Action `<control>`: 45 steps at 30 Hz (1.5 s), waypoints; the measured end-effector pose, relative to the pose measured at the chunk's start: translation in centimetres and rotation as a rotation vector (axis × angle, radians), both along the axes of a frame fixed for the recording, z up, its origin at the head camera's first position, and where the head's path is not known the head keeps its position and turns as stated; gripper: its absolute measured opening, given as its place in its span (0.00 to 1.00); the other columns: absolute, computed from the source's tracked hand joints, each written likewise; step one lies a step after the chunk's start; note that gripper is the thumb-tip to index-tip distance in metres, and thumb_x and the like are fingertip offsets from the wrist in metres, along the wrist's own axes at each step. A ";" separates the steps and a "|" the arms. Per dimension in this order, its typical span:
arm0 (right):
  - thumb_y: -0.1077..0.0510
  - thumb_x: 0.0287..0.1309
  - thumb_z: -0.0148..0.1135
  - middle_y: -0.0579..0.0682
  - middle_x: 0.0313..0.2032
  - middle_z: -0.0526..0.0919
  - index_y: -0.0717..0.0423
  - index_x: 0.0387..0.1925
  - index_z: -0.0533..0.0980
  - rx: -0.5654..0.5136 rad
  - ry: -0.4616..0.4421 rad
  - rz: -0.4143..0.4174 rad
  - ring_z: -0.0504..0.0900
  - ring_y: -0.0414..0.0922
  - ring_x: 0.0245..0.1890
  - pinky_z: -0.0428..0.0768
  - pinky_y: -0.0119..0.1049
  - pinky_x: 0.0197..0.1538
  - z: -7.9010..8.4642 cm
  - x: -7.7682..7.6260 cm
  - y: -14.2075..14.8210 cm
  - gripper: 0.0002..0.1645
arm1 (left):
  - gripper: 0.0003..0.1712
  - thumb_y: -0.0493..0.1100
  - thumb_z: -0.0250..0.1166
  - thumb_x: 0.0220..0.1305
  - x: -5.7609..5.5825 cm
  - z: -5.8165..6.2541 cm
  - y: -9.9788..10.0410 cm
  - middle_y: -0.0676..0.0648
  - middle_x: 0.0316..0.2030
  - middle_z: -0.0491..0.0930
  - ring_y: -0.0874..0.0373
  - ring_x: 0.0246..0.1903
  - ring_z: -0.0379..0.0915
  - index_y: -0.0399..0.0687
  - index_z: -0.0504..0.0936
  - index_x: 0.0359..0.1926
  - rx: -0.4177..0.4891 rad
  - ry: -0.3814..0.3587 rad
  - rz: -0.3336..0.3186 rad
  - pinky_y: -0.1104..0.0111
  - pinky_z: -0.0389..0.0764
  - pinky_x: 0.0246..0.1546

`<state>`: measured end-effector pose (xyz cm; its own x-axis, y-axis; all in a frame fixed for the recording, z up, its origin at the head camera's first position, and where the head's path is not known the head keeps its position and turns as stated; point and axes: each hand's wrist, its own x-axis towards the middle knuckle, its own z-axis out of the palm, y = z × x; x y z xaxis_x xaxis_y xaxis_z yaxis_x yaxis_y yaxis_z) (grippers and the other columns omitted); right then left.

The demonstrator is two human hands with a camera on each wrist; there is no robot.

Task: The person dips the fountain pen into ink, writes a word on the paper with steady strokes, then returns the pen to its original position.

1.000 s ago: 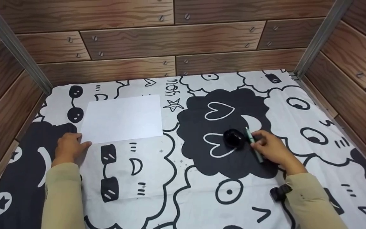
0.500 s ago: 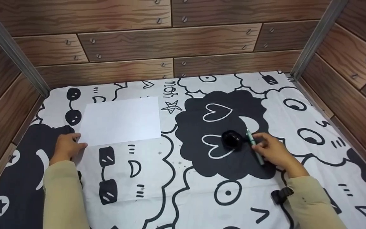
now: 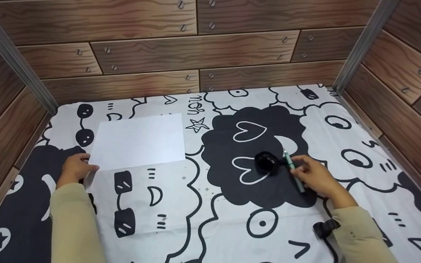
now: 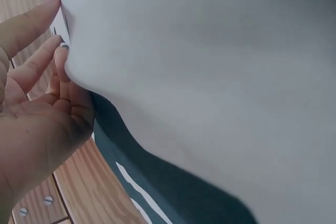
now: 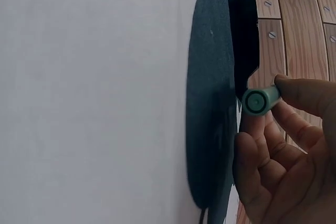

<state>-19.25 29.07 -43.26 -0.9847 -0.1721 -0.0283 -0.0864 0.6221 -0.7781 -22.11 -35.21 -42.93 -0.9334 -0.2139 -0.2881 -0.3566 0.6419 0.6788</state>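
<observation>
A blank white sheet of paper (image 3: 139,142) lies flat on the patterned cloth, left of the middle in the head view. At its lower left corner is my left hand (image 3: 75,168), thumb and fingers spread apart and touching the edge. My right hand (image 3: 314,175) pinches a pale green pen (image 3: 294,171) between thumb and fingers, its thin tip pointing away from me. In the right wrist view the pen's round end (image 5: 256,102) faces the camera. Just left of the pen sits a glossy black rounded object (image 3: 267,162); its kind cannot be told.
A black-and-white cartoon cloth (image 3: 174,226) covers the table. Wood-print walls (image 3: 152,54) with grey corner posts (image 3: 364,47) enclose the back and sides. A black wrist device (image 3: 325,228) with a cable hangs by the right sleeve.
The head view has shifted slightly. My left thumb has drawn back a little to the left along the paper's corner. My right hand keeps the pen in nearly the same place.
</observation>
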 end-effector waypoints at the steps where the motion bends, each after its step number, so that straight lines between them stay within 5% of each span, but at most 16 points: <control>1: 0.55 0.53 0.57 0.54 0.30 0.76 0.55 0.51 0.65 0.000 0.000 0.003 0.73 0.46 0.24 0.73 0.37 0.22 0.0 0.1 0.0 0.24 | 0.39 0.39 0.63 0.49 0.0 0.1 0.0 0.27 0.54 0.58 0.37 0.52 0.56 0.27 0.55 0.58 0.010 -0.005 0.005 0.53 0.61 0.50; 15: 0.55 0.53 0.57 0.55 0.31 0.76 0.56 0.52 0.65 -0.044 -0.005 0.012 0.73 0.47 0.25 0.74 0.38 0.24 0.2 0.3 0.1 0.24 | 0.35 0.42 0.61 0.50 -0.4 1.3 1.2 0.28 0.55 0.57 0.35 0.53 0.55 0.24 0.61 0.55 -0.065 -0.133 0.031 0.54 0.61 0.50; 27: 0.53 0.56 0.53 0.58 0.34 0.77 0.55 0.51 0.66 -0.045 0.044 -0.006 0.74 0.47 0.27 0.74 0.36 0.24 0.4 0.4 0.2 0.21 | 0.38 0.43 0.63 0.48 -0.2 1.0 1.2 0.27 0.52 0.58 0.36 0.51 0.55 0.25 0.58 0.56 -0.058 -0.099 0.071 0.52 0.60 0.50; 33: 0.54 0.58 0.50 0.62 0.37 0.75 0.58 0.51 0.66 -0.137 0.049 -0.047 0.77 0.48 0.28 0.77 0.37 0.25 0.4 0.5 0.1 0.21 | 0.29 0.47 0.58 0.53 0.1 0.7 0.9 0.33 0.41 0.70 0.45 0.39 0.65 0.28 0.68 0.50 -0.042 -0.036 0.043 0.60 0.69 0.37; 38: 0.53 0.59 0.48 0.57 0.31 0.76 0.58 0.47 0.71 -0.040 0.174 -0.101 0.75 0.43 0.23 0.75 0.33 0.22 0.3 0.2 0.2 0.18 | 0.27 0.47 0.56 0.55 0.0 0.6 0.7 0.40 0.33 0.71 0.50 0.32 0.65 0.28 0.69 0.48 -0.010 -0.005 0.016 0.65 0.68 0.29; 45: 0.51 0.57 0.51 0.52 0.27 0.78 0.55 0.41 0.75 -0.009 0.308 -0.164 0.73 0.41 0.20 0.71 0.28 0.21 0.5 0.1 0.2 0.15 | 0.29 0.46 0.58 0.55 -0.1 0.4 1.1 0.32 0.48 0.64 0.45 0.42 0.62 0.29 0.65 0.53 0.052 -0.003 -0.019 0.61 0.66 0.39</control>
<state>-19.20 29.25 -42.75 -0.9614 -0.0098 0.2749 -0.2172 0.6404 -0.7367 -22.21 -34.12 -42.52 -0.9364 -0.1802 -0.3013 -0.3465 0.6123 0.7107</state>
